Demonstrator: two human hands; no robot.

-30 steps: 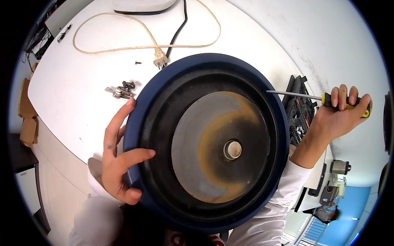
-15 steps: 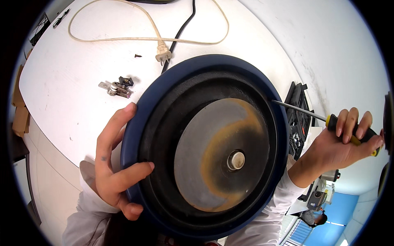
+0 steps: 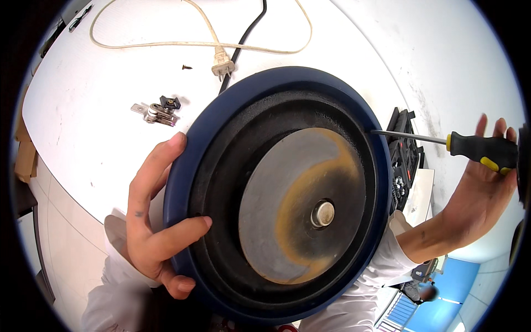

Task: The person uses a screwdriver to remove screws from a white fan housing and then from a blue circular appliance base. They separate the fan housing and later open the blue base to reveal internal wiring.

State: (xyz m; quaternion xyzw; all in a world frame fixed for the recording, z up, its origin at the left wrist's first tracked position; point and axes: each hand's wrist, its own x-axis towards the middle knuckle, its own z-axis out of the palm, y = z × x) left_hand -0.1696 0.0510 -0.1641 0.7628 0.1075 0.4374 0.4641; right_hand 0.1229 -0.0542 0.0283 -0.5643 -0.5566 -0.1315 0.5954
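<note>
Left hand [image 3: 152, 238] clasps the left edge of a blue-rimmed pan [image 3: 260, 84], mid-view at the near side of the bench [image 3: 105, 160]. Screwdriver [image 3: 470, 145] tip at pan's right inner rim; handle against right hand [image 3: 478, 193], fingers extended, firmness of grip cannot be told. Metal bracket [image 3: 157, 113], small screw [image 3: 187, 67] lie up-left.

Black tool case [image 3: 410, 159] partly hidden behind the blue-rimmed round base [image 3: 276, 205], pale cord [image 3: 182, 43] cut off above
</note>
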